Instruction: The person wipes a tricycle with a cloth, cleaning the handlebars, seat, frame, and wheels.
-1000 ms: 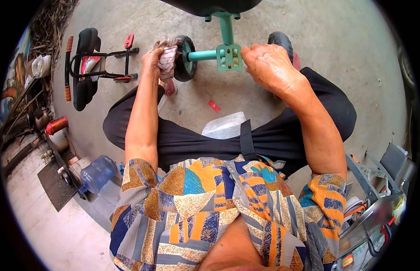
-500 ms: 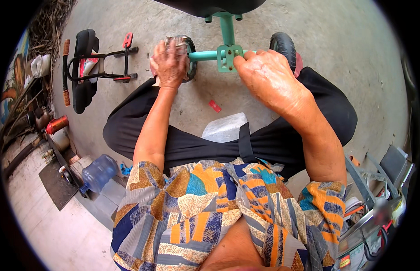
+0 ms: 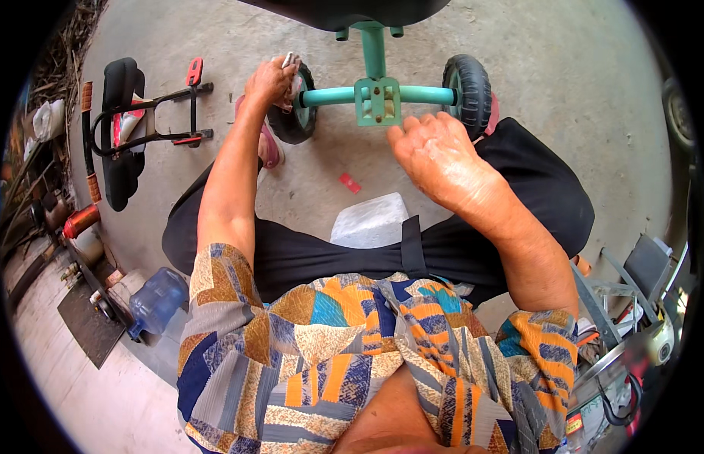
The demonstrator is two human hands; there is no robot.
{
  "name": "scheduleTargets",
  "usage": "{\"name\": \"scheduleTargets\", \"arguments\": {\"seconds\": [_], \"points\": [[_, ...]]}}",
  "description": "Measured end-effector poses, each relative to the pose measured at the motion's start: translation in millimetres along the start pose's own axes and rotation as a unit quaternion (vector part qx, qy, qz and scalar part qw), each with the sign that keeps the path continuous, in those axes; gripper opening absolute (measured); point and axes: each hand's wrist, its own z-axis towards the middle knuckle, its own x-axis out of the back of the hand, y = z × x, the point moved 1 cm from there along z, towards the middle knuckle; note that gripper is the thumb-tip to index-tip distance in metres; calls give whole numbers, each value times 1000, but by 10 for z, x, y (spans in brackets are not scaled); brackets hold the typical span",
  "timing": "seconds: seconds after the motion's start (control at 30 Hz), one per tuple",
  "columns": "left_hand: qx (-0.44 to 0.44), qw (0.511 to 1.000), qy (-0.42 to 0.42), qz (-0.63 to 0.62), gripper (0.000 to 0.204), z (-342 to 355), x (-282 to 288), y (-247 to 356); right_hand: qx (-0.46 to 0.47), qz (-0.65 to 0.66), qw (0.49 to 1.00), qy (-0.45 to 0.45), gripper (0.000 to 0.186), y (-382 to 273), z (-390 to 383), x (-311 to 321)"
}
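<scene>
My left hand grips a crumpled pale cloth at the left black wheel of a green tricycle frame. My right hand, fingers curled, is just below and right of the frame's bolted bracket; whatever it might hold is hidden. A green axle tube runs across to the right wheel. A dark seat tops the frame at the upper edge.
A black seat-and-handle assembly lies at left, near a blue water jug and a red cylinder. A pale block and red scrap lie between my legs. Metal clutter sits at lower right.
My left hand with the cloth has shifted up and left from its position half a second ago. My right hand has come down off the bracket, toward me.
</scene>
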Motion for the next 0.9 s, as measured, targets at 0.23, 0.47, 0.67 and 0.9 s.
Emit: {"name": "scheduleTargets", "arguments": {"seconds": [0.23,0.47,0.67,0.9], "points": [[88,981,-80,-156,29,382,47,160,-13,41,996,-80,8,-26,-8,-3],[135,959,-231,-96,27,830,-82,150,-40,95,983,-154,12,14,125,96],[6,925,-315,212,21,1026,-383,461,-41,92,980,-170,16,18,142,107],[118,948,-283,-88,35,1083,-238,32,-31,97,987,-124,13,9,133,174]]}}
